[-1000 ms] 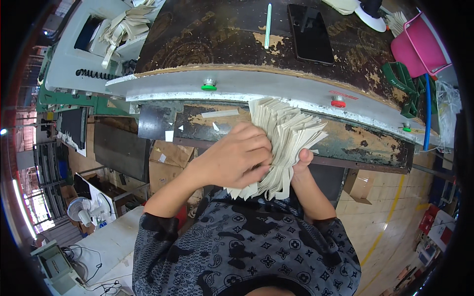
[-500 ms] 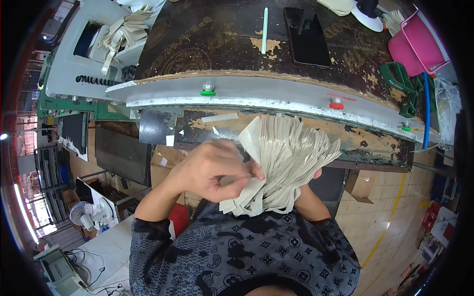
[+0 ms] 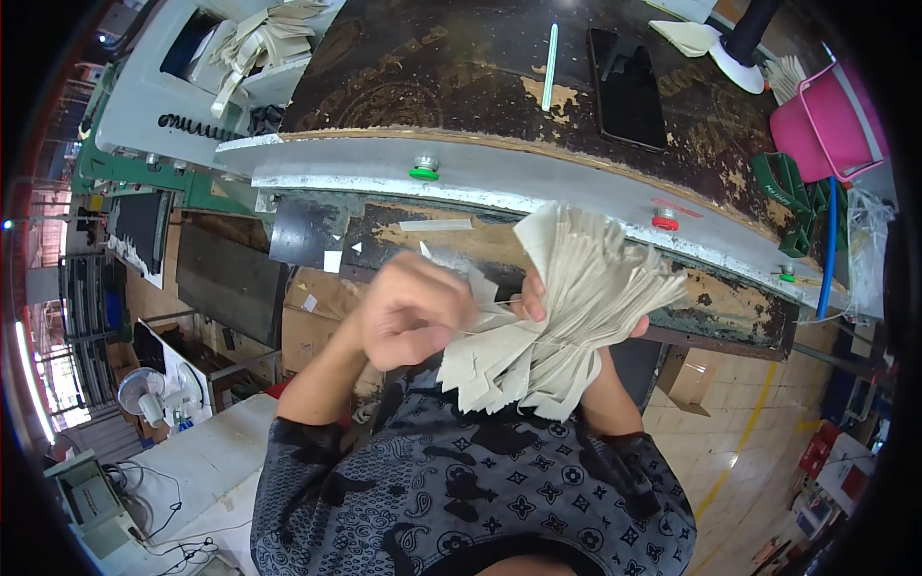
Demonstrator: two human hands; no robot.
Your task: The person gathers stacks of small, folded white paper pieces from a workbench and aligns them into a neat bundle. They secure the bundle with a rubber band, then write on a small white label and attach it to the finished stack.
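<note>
The bundle of pale cloth strips [image 3: 600,298] is held in front of the shirt [image 3: 480,480], over the worn lower ledge [image 3: 740,293], part of which it hides. The right hand [image 3: 534,296] grasps it from behind, mostly covered by it; the left hand [image 3: 415,312] is curled tight on a thin strand [image 3: 488,332] beside it. Beyond, the dark bench [image 3: 432,86] carries a phone [image 3: 626,91], a pale stick [image 3: 550,67], a pink bucket [image 3: 821,125] and a green plastic piece [image 3: 780,182].
</note>
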